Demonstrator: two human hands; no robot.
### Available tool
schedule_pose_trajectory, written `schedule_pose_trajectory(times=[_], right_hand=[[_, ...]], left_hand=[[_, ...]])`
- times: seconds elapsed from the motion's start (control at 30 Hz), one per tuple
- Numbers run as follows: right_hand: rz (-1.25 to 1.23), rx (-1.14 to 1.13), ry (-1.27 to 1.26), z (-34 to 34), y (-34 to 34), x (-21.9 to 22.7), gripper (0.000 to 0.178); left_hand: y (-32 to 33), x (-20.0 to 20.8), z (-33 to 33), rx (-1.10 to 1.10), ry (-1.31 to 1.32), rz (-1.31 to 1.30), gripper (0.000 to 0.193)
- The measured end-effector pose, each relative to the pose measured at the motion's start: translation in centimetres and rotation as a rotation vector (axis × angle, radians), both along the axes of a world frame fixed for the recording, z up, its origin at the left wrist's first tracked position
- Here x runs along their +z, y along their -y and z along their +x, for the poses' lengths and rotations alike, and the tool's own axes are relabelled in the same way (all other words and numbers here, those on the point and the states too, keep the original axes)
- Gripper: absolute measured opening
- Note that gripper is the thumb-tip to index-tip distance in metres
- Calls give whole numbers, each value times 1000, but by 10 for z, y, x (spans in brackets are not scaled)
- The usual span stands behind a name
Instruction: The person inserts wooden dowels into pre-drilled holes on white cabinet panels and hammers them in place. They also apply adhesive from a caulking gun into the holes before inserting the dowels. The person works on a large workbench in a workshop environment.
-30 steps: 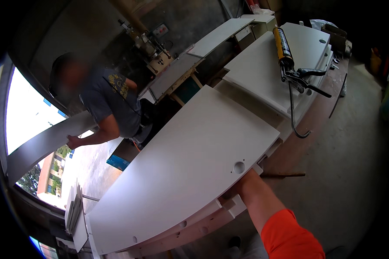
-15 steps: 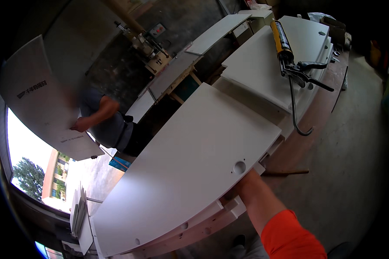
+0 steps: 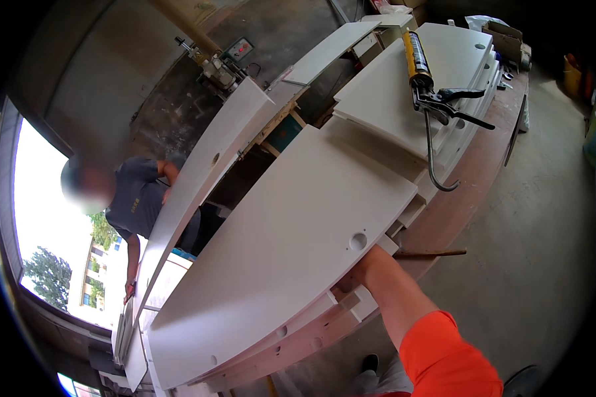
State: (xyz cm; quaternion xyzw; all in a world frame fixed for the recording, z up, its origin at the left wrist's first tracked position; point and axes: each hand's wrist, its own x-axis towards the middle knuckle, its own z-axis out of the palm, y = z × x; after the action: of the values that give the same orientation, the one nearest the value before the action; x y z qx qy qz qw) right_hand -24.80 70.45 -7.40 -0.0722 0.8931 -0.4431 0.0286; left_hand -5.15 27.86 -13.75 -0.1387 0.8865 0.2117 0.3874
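Note:
My right hand [image 3: 356,272] grips the near edge of a large white panel [image 3: 291,218] with a round hole, fingers tucked under it. The panel lies on top of a stack of similar white boards [image 3: 311,331]. My orange sleeve [image 3: 444,357] comes in from the lower right. My left hand is out of view. At the far side a co-worker in a grey shirt [image 3: 136,198] holds another long white panel [image 3: 202,175] on its edge, beside the stack.
A yellow caulking gun [image 3: 422,73] lies on more white boards [image 3: 391,79] at the back right. A wooden bench [image 3: 473,172] carries the stacks. A machine [image 3: 212,63] stands by the back wall. Bare concrete floor [image 3: 530,251] lies to the right.
The co-worker has swung the other white panel from high at the left down onto its edge beside the stack. My right hand has stayed at the panel's edge.

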Motion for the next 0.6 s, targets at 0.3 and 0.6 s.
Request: schedule_pose_trajectory(times=[0.3,0.6], right_hand=[[214,-132,-11,57,22,-11,35],[248,-240,-432,97,28,-20,40]], left_hand=[[34,-17,4,-146,14,54,34],[60,-20,12,-266,69,9,34]])
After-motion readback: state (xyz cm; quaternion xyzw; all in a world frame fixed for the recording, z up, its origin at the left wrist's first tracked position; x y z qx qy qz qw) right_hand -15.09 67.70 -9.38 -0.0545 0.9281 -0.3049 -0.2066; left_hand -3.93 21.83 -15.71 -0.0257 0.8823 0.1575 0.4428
